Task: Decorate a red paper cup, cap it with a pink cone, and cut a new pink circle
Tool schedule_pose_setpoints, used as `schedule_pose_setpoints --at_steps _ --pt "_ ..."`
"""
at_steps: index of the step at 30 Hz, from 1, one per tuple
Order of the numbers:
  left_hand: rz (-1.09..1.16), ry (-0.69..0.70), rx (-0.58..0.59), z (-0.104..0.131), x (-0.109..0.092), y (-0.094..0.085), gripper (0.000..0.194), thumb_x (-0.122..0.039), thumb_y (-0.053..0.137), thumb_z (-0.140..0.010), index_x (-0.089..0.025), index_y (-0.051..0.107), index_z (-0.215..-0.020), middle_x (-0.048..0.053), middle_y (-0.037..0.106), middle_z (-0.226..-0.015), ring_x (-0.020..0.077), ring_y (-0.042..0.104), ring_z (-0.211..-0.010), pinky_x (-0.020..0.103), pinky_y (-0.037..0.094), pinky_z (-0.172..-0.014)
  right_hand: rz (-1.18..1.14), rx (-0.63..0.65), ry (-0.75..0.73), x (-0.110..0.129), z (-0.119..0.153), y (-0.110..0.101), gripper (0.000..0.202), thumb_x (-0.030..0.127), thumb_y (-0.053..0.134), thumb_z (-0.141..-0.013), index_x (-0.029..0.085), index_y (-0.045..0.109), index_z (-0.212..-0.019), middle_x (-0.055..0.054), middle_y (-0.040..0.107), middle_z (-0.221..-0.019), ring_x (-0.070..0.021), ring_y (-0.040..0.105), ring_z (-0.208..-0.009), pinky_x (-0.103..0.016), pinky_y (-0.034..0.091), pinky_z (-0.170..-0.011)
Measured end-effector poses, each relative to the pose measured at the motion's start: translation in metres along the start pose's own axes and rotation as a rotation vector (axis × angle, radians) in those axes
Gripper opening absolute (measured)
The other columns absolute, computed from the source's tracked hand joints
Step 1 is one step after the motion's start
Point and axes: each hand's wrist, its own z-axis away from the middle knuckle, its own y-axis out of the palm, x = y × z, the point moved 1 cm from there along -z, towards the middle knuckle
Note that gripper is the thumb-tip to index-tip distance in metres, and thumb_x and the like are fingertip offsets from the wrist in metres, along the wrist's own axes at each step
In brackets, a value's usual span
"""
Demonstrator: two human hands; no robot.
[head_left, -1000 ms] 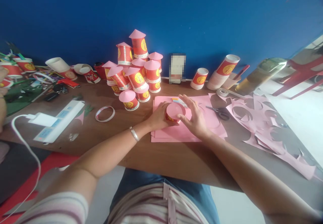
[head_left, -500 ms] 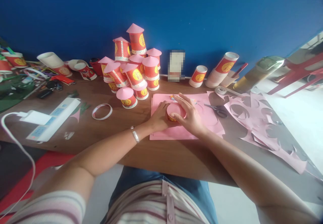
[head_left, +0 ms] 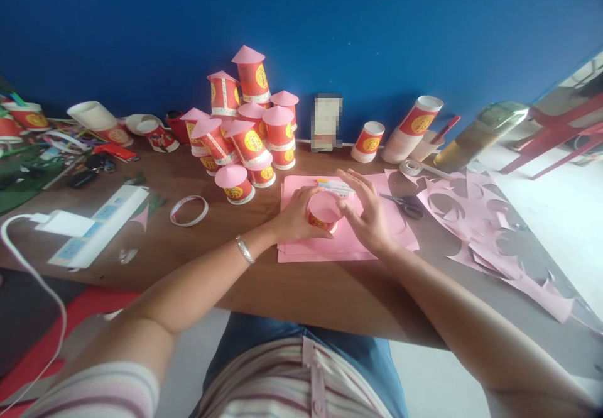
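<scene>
A red paper cup with a yellow emblem stands on stacked pink paper. A round pink paper top covers its upper end. My left hand is wrapped round the cup from the left. On the right, my right hand is spread, its fingertips close to the edge of the pink top; I cannot tell whether they touch it. Several markers lie on the pink paper just behind the cup. Scissors with dark handles rest at the paper's right side.
Several finished cups with pink cone roofs are stacked at the back left. A power strip and a tape ring lie left. Pink scraps, stacked cups and a bottle are on the right.
My right hand has lifted off the pink top and moved slightly right, fingers spread. My left hand still holds the cup, and more of the cup's front now shows.
</scene>
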Motion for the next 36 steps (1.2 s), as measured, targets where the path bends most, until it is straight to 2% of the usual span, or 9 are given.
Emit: schedule_pose_setpoints --at_steps 2,4,6,8,10,14,20,31,36 --pt "0.123 0.037 0.025 -0.001 0.003 -0.009 0.112 -0.059 0.096 -0.062 -0.029 0.043 -0.156 0.019 0.042 -0.165 0.0427 0.036 -0.156 0.065 0.034 -0.126 -0.044 -0.064 0.034 -0.002 0.003 -0.004 0.051 0.051 0.062 -0.102 0.032 0.056 -0.149 -0.010 0.066 -0.147 -0.0317 0.054 -0.147 -0.060 0.047 -0.120" --pt "0.239 0.087 0.005 -0.002 0.002 -0.016 0.106 -0.062 0.089 -0.073 -0.032 0.037 -0.161 0.017 0.039 -0.170 0.0398 0.032 -0.160 0.064 0.031 -0.128 -0.111 -0.116 0.060 -0.003 0.006 -0.006 0.058 0.047 0.067 -0.101 0.030 0.049 -0.153 -0.012 0.067 -0.145 -0.0307 0.061 -0.140 -0.059 0.048 -0.119" --pt "0.295 0.122 -0.044 -0.003 -0.001 -0.020 0.092 -0.058 0.080 -0.085 -0.033 0.036 -0.161 0.014 0.043 -0.168 0.0358 0.033 -0.160 0.063 0.028 -0.130 -0.154 -0.138 0.072 -0.004 0.008 -0.007 0.064 0.044 0.070 -0.100 0.030 0.043 -0.156 -0.012 0.069 -0.143 -0.0303 0.064 -0.137 -0.059 0.048 -0.119" --pt "0.289 0.139 -0.088 -0.002 -0.006 -0.021 0.083 -0.052 0.077 -0.091 -0.033 0.037 -0.161 0.014 0.050 -0.163 0.0339 0.038 -0.158 0.063 0.026 -0.131 -0.148 -0.128 0.063 -0.004 0.010 -0.007 0.066 0.042 0.072 -0.098 0.031 0.042 -0.155 -0.012 0.070 -0.140 -0.0310 0.063 -0.139 -0.061 0.046 -0.120" --pt "0.270 0.164 -0.104 -0.001 -0.009 -0.020 0.084 -0.047 0.080 -0.089 -0.031 0.038 -0.160 0.015 0.056 -0.159 0.0344 0.046 -0.154 0.063 0.031 -0.129 -0.136 -0.087 0.049 -0.005 0.010 -0.006 0.068 0.043 0.073 -0.097 0.031 0.040 -0.156 -0.013 0.071 -0.139 -0.0323 0.062 -0.140 -0.063 0.044 -0.121" --pt "0.225 0.202 -0.098 0.001 -0.011 -0.016 0.085 -0.044 0.086 -0.084 -0.027 0.043 -0.157 0.017 0.064 -0.150 0.0361 0.057 -0.145 0.061 0.044 -0.122 -0.141 0.001 0.034 -0.006 0.013 -0.003 0.073 0.046 0.073 -0.097 0.031 0.037 -0.159 -0.015 0.065 -0.147 -0.0346 0.067 -0.133 -0.065 0.047 -0.118" --pt "0.138 0.175 -0.120 0.001 -0.015 -0.017 0.080 -0.047 0.088 -0.081 -0.024 0.052 -0.148 0.017 0.071 -0.140 0.0345 0.067 -0.133 0.054 0.053 -0.115 -0.036 0.026 0.054 -0.003 0.016 -0.001 0.075 0.048 0.074 -0.095 0.028 0.039 -0.158 -0.016 0.068 -0.144 -0.0371 0.063 -0.138 -0.066 0.048 -0.116" --pt "0.095 0.076 -0.094 0.000 -0.025 -0.022 0.081 -0.054 0.089 -0.078 -0.024 0.056 -0.146 0.015 0.075 -0.133 0.0339 0.070 -0.130 0.052 0.055 -0.115 0.036 0.025 0.069 0.001 0.016 -0.002 0.072 0.048 0.075 -0.094 0.030 0.045 -0.156 -0.013 0.074 -0.136 -0.0380 0.065 -0.135 -0.066 0.050 -0.114" --pt "0.066 0.108 -0.083 0.000 -0.025 -0.023 0.079 -0.053 0.087 -0.080 -0.024 0.055 -0.147 0.015 0.072 -0.139 0.0333 0.070 -0.130 0.050 0.054 -0.115 -0.123 -0.010 0.056 0.001 0.015 0.002 0.057 0.048 0.060 -0.104 0.028 0.044 -0.155 -0.015 0.067 -0.145 -0.0323 0.063 -0.138 -0.061 0.049 -0.117"
